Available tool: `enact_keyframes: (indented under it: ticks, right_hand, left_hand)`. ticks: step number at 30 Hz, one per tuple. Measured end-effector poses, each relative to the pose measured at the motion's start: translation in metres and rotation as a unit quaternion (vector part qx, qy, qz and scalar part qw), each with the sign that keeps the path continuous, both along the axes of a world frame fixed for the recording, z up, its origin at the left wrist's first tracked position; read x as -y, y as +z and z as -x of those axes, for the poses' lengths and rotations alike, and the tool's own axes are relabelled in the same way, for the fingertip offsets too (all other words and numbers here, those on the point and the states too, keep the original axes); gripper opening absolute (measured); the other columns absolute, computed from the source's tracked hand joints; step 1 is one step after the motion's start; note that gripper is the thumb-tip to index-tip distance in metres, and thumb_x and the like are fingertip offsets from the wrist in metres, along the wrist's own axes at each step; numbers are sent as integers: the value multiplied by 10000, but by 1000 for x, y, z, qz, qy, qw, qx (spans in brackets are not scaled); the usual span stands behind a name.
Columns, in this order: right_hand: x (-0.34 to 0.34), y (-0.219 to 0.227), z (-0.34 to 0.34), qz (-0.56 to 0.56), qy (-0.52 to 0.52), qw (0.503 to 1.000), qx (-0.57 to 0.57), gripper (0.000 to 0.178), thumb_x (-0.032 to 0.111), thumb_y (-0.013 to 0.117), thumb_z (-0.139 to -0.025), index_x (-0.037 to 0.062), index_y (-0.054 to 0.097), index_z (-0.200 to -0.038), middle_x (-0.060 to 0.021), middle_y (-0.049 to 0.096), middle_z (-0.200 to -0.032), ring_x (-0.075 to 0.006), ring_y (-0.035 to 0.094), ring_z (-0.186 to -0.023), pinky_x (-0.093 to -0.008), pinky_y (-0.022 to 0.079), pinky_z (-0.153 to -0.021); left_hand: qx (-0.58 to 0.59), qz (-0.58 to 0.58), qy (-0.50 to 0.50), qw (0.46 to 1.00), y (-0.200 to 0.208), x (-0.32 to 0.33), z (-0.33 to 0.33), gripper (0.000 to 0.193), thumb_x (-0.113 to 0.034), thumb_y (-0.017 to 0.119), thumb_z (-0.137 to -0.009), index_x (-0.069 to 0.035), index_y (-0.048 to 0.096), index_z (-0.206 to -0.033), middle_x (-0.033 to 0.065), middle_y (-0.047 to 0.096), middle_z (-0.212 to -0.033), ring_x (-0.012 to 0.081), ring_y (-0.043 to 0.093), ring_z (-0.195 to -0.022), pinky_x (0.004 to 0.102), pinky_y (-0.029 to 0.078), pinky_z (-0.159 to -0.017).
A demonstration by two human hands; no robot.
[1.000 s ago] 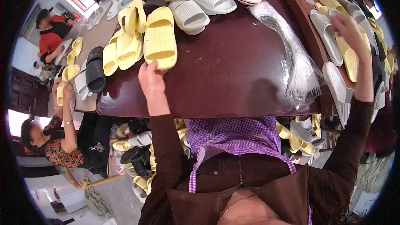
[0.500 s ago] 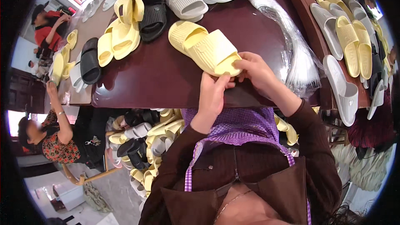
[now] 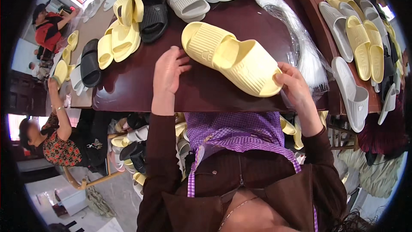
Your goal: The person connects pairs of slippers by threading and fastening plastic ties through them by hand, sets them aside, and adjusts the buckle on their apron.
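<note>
A pair of pale yellow ribbed slide slippers (image 3: 253, 69) lies at a slant above the front part of the table, one slipper tucked into the other. My right hand (image 3: 297, 87) pinches the near right end of the pair, thumb on top. To the left of the pair is my left hand (image 3: 168, 71), holding nothing, its fingers bent a little and apart. Those fingertips are close to the slippers' left end but do not appear to grip it.
On the dark red table (image 3: 133, 90), black slippers (image 3: 153, 13), grey slippers (image 3: 187, 3) and stacked yellow slippers (image 3: 126, 38) line the left and back. A bundle of clear plastic strands (image 3: 300, 38) lies right. More slippers (image 3: 362, 47) cover the right-hand table. Two co-workers (image 3: 64, 141) are at left.
My left hand has let go of the slippers and moved left. The pair has turned in my right hand, which has moved right, and both straps now show more fully.
</note>
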State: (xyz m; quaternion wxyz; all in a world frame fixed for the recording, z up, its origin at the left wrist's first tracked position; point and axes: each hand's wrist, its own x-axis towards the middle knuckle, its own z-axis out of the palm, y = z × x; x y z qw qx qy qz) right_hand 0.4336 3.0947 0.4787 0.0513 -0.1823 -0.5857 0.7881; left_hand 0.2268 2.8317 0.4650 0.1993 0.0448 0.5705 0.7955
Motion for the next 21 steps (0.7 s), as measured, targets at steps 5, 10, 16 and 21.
enact_keyframes:
  ticks: [5, 10, 16, 21]
  right_hand:
    - [1, -4, -9, -14, 4, 1000, -7, 398, 76, 564, -833, -61, 497, -1201, -84, 638, -955, -106, 598, -781, -211, 473, -639]
    - [11, -5, -20, -30, 32, 999, 4, 363, 80, 552, -840, -47, 525, -1179, -90, 642, -976, -127, 601, -844, -225, 476, -747]
    - [-37, 27, -43, -149, -20, 989, -20, 308, 93, 593, -838, -33, 601, -1120, -84, 661, -1015, -164, 611, -942, -279, 462, -862]
    - [-81, 72, -21, -365, 96, 922, -91, 326, 160, 626, -851, -30, 625, -1116, -103, 674, -1008, -168, 627, -925, -289, 490, -818]
  left_hand:
    - [45, -6, -41, 998, -22, -14, 9, 222, -228, 556, -908, -18, 600, -965, 67, 618, -871, 163, 601, -678, 274, 490, -551]
    - [-15, -1, 107, 994, -17, -11, 21, 167, -167, 548, -883, -15, 615, -898, 59, 616, -797, 173, 587, -597, 285, 470, -471]
    - [-39, 17, 171, 984, 27, 43, 59, 179, -150, 564, -871, 13, 621, -915, 61, 633, -837, 159, 602, -678, 285, 497, -575]
    - [-27, 48, 17, 998, 35, 40, 73, 221, -156, 577, -873, 31, 624, -981, 66, 644, -888, 151, 610, -787, 279, 492, -702]
